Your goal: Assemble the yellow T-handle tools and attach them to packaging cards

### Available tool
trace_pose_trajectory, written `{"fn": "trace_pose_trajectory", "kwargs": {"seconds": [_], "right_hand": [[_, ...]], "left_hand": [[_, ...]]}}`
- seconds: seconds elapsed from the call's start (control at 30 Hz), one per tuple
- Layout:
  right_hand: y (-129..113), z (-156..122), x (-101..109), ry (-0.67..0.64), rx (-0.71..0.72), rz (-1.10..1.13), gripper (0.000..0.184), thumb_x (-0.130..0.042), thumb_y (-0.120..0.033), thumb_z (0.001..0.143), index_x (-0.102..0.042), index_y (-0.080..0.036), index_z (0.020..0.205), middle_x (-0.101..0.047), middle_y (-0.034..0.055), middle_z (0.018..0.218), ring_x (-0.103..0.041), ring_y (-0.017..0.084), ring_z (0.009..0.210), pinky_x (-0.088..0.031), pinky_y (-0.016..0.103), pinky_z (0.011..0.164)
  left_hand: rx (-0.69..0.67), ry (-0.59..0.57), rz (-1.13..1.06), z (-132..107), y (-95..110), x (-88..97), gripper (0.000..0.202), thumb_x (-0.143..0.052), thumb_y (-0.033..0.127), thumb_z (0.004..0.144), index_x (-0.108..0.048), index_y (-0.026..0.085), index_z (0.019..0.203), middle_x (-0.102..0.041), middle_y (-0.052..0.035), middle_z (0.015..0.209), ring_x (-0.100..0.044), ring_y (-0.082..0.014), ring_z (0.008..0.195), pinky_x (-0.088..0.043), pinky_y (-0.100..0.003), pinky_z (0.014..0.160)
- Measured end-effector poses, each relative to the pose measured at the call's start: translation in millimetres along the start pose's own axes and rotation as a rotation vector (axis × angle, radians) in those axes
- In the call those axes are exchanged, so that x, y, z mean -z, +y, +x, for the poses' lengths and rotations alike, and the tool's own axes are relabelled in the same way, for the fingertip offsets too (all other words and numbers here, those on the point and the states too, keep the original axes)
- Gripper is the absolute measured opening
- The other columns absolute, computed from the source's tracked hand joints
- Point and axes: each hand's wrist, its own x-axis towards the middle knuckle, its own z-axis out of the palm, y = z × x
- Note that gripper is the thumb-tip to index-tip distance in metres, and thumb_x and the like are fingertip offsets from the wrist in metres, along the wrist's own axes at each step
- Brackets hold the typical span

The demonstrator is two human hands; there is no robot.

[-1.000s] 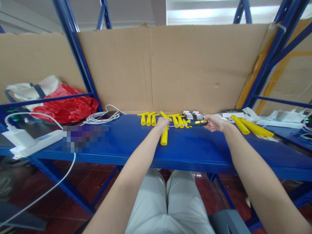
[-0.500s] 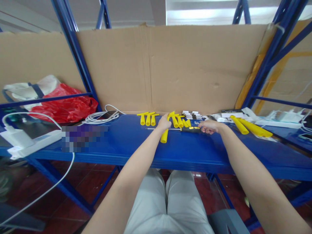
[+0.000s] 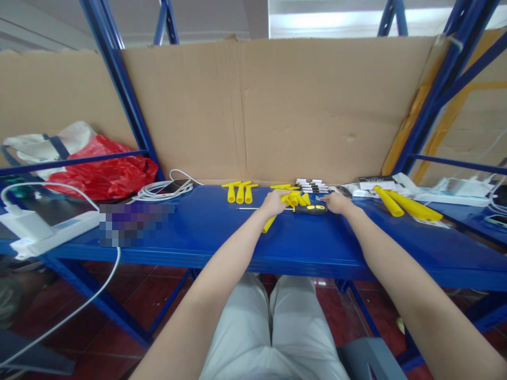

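My left hand [image 3: 274,202] is closed around a yellow T-shaped tube [image 3: 269,224], whose round end sticks out below it, tilted. Several more yellow T-shaped tubes [image 3: 293,200] lie just beyond its fingertips, partly hidden. My right hand [image 3: 338,202] has its index finger stretched to a little heap of small metal pieces [image 3: 320,199], too small to name; its other fingers are partly hidden. Between the hands a black-and-yellow screwdriver [image 3: 311,209] lies flat, its shaft pointing left under my left wrist.
Three yellow T-shaped tubes [image 3: 240,193] stand in a row further left. Small black-and-white packs [image 3: 312,186] lie at the back. Longer yellow tubes [image 3: 412,206] rest at right. A power strip [image 3: 63,232], cable coil [image 3: 164,190] and red bag [image 3: 106,166] occupy the left; cardboard [image 3: 297,111] walls the back.
My left hand has shifted right toward the group of yellow tubes, and the tube under it now leans. My right hand has moved slightly up, its index finger extending to the metal pieces.
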Motion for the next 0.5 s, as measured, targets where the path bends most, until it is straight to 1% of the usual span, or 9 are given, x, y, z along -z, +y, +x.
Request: {"fn": "trace_pose_trajectory", "kwargs": {"seconds": [0.1,0.23,0.3,0.4,0.5], "right_hand": [[-4,-2,1,-0.011,0.024,-0.047,0.052,-0.044,-0.006,0.083,-0.064,-0.019,0.129,-0.064,0.0120,0.125,-0.058,0.023,0.119,-0.043,0.026,0.098],[-10,-7,4,-0.019,0.015,-0.075,0.048,-0.042,-0.008,0.086,-0.063,-0.014,0.130,-0.059,0.0187,0.129,-0.058,0.026,0.119,-0.043,0.030,0.099],[-11,-7,4,-0.014,0.033,-0.076,0.047,-0.043,-0.008,0.086,-0.063,-0.012,0.129,-0.059,0.0198,0.129,-0.058,0.027,0.119,-0.042,0.031,0.101],[-11,-4,2,-0.002,0.055,-0.043,0.044,-0.047,-0.008,0.085,-0.067,-0.011,0.124,-0.063,0.0180,0.124,-0.059,0.025,0.117,-0.042,0.028,0.101],[-10,0,0,0.020,0.032,0.011,0.035,-0.051,-0.012,0.085,-0.072,-0.012,0.113,-0.068,0.0145,0.116,-0.062,0.023,0.112,-0.044,0.026,0.096]], "left_hand": [[-0.034,-0.006,0.043,-1,2,-0.4,0.053,-0.065,-0.004,0.068,-0.072,0.023,0.113,-0.068,-0.0047,0.122,-0.066,-0.0213,0.105,-0.046,-0.029,0.099],[-0.044,0.006,0.054,-3,5,-0.9,0.053,-0.064,-0.004,0.069,-0.072,0.024,0.113,-0.069,-0.0032,0.120,-0.060,-0.0225,0.117,-0.041,-0.030,0.104],[-0.040,0.012,0.054,-4,7,-1.2,0.053,-0.064,-0.003,0.069,-0.072,0.025,0.112,-0.069,-0.0020,0.120,-0.057,-0.0221,0.122,-0.038,-0.031,0.107],[-0.047,0.004,0.073,-4,8,-1.7,0.053,-0.063,-0.004,0.068,-0.073,0.025,0.112,-0.068,-0.0015,0.120,-0.056,-0.0218,0.123,-0.036,-0.031,0.109],[-0.079,0.004,0.104,-4,8,-2.5,0.053,-0.062,-0.004,0.069,-0.073,0.025,0.111,-0.069,-0.0018,0.120,-0.057,-0.0218,0.122,-0.037,-0.031,0.109]]}}
